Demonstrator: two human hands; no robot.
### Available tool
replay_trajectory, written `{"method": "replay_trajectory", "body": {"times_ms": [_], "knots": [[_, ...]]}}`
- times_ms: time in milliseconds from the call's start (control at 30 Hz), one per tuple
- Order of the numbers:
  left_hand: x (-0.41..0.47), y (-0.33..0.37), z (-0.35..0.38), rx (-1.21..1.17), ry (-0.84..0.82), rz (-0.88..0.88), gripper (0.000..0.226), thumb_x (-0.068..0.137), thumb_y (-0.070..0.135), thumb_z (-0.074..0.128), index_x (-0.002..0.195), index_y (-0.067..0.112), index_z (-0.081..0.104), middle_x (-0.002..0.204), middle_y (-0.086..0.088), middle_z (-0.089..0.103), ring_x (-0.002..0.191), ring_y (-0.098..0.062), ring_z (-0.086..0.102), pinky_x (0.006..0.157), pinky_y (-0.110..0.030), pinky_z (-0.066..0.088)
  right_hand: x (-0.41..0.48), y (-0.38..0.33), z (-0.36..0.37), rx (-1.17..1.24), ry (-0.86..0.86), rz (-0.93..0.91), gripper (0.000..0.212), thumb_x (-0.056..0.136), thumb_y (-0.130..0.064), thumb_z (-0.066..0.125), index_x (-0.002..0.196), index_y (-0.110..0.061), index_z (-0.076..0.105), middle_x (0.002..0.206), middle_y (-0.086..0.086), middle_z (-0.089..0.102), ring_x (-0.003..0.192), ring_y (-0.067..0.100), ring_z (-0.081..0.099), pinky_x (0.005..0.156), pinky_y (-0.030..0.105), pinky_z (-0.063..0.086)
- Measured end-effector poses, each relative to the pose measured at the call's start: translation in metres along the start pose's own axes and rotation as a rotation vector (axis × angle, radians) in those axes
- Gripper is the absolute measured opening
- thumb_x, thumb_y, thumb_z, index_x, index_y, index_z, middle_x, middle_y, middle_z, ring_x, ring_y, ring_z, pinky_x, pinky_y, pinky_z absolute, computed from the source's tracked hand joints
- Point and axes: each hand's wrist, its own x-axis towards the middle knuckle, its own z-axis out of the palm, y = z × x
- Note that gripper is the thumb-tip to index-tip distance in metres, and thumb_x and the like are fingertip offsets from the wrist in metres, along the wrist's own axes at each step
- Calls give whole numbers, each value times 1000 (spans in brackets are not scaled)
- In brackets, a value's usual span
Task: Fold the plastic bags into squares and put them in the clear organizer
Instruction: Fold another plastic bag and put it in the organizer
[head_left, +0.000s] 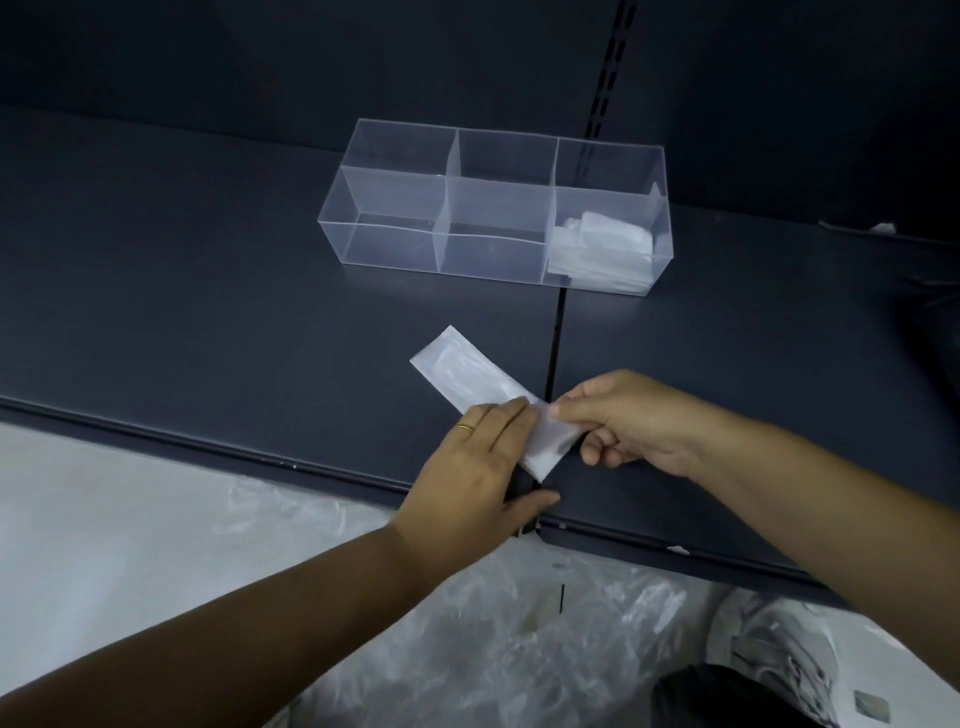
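The strip of plastic bag (480, 382) pinched in the right hand (628, 421) is thin, milky film, smooth with a faint sheen. Beneath the grip, the dark shelf (208, 291) looks like matt painted metal. Beyond it, the clear organizer (395, 234) is glossy rigid plastic. Below the grip, loose plastic bags (519, 639) are crinkled, shiny and translucent.

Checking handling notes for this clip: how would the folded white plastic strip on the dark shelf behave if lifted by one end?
The folded white plastic strip would probably droop: its near end already bends up in the right hand. It looks thin and light, likely slippery, which may be why the left hand presses it flat.
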Motion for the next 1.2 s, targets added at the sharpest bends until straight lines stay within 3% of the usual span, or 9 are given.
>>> {"method": "replay_trajectory", "body": {"times_ms": [167, 333, 467, 733, 833, 933, 1033, 1100, 1200], "knots": [[9, -3, -5, -52, 153, -18, 32, 83, 12, 70, 114, 4, 69, 108, -9, 71, 96, -27, 66, 86, -32, 53, -15, -15, -7, 160, -54, -3, 9, 92, -19, 60, 95, -10, 59, 78, 8, 69, 42, 11, 55, 40, 18, 38], [19, -19, -22, -467, 113, -323, 27, 99, 27, 50, 83, 14, 69, 58, 12, 51, 57, -2, 45, 57, -27, 38, -7, -21, -23, -108, 76, -366, 39, 84, -18, 71, 120, -25, 55, 114, -9, 67, 56, 5, 58, 50, 18, 45], [31, -30, -30, -896, 68, -556, 32, 100, 24, 46, 97, 1, 69, 94, -16, 71, 88, -25, 68, 81, -40, 56, 16, -19, -7, -181, -112, -424, 45, 84, -4, 70, 124, -20, 55, 113, -6, 67, 56, 7, 51, 55, 20, 46], [42, -42, -36, -1290, 123, -859, 26, 102, 26, 44, 110, 10, 63, 102, -13, 71, 86, -20, 72, 65, -26, 58, 42, -26, 10, -299, 126, -407, 11, 83, -14, 73, 75, -18, 67, 59, -4, 66, 38, 3, 48, 38, 12, 34], [40, -48, -36, -1051, 358, -884, 19, 101, 21, 46, 108, 11, 61, 95, -7, 70, 75, -16, 71, 63, -24, 57, 48, -30, 15, -339, 193, -394, 15, 81, -17, 73, 68, -20, 67, 57, 0, 66, 36, 4, 48, 45, 15, 39], [32, -55, -36, -383, 493, -541, 17, 98, 19, 50, 110, 17, 62, 98, 11, 58, 81, -7, 61, 75, -15, 47, 53, -33, 18, -386, 243, -356, 17, 80, -21, 74, 65, -22, 67, 64, 13, 69, 38, 6, 49, 57, 24, 46], [30, -52, -24, -30, 248, -272, 35, 98, 26, 45, 126, 12, 60, 126, -6, 58, 116, -23, 53, 97, -29, 34, 54, -38, 21, -439, 260, -338, 12, 80, -20, 73, 69, -19, 70, 45, 2, 59, 35, 4, 47, 53, 22, 43], [29, -52, -13, 131, 22, -294, 53, 101, 39, 35, 148, 14, 33, 154, -2, 32, 144, -21, 23, 115, -38, 11, 53, -41, 23, -462, 271, -334, 10, 81, -18, 71, 71, -17, 70, 36, -7, 52, 32, 2, 47, 49, 20, 41], [28, -62, -6, 246, -107, -346, 67, 96, 56, 16, 154, 23, 3, 162, 8, 0, 148, -14, -8, 116, -43, -11, 53, -36, 31, -510, 361, -423, 8, 81, -18, 68, 73, -20, 68, 52, -12, 57, 53, 3, 56, 57, 23, 47]]}}
